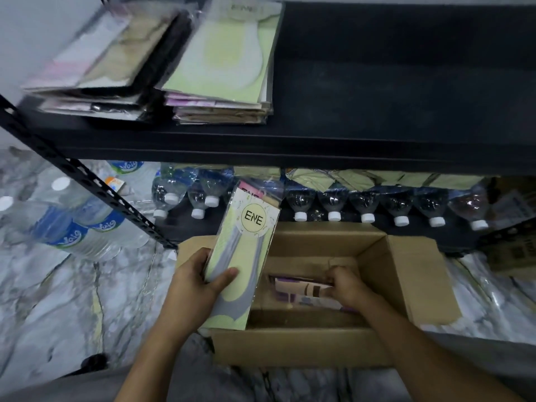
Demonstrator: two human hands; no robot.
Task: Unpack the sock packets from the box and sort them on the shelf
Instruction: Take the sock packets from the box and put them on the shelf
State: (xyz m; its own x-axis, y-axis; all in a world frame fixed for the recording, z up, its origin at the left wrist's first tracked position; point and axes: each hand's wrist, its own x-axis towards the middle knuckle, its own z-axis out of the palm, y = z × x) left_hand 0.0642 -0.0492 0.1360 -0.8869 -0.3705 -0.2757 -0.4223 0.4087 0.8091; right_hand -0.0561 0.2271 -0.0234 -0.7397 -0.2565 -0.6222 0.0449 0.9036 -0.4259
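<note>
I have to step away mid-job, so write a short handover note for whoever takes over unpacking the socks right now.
Left hand: holding a light-green ENE sock packet with more packets behind it, above the box's left edge.
Right hand: inside the cardboard box, gripping a purple-and-white packet.
Done: two stacks lie at the left of the black shelf.
Left: shelve the held packets, empty the box; how many remain cannot be told.
</note>
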